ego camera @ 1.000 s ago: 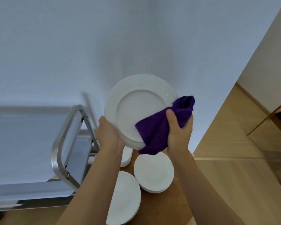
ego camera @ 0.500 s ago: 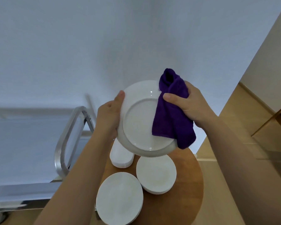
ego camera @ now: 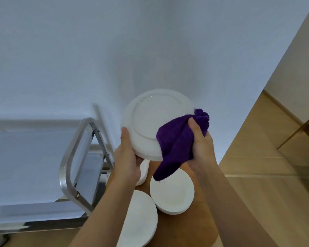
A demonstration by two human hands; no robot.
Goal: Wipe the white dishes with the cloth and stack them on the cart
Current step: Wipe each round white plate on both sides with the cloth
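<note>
The white plate (ego camera: 155, 122) is held up in the air, tilted so its underside with the raised foot ring faces the camera, directly above the round wooden table (ego camera: 200, 227). The left hand (ego camera: 128, 157) grips its lower left rim, thumb on the near face and the other fingers hidden behind. The right hand (ego camera: 201, 147) is curled round the purple cloth (ego camera: 175, 143), pressing it against the plate's lower right edge, with a loose tail of cloth hanging down toward the table

The step in hand looks like wiping the underside. To do it well, I would keep the left grip firm on the rim and work the cloth round the rim in one circuit, then across the foot ring, where water tends to collect. Turning the plate within the left hand brings the covered patch under the thumb into reach. Bunching the hanging tail into the palm would stop it trailing over the dishes below

On the table sit three more lots of white dishes: a plate stack (ego camera: 171, 191) just below the cloth, another plate stack (ego camera: 141, 220) nearer the camera, and a third dish (ego camera: 144, 172) partly hidden behind the left hand. Left of the table stands the steel cart (ego camera: 73, 150); no dishes show on the visible part of its top shelf, so the stacking seems barely begun
</note>
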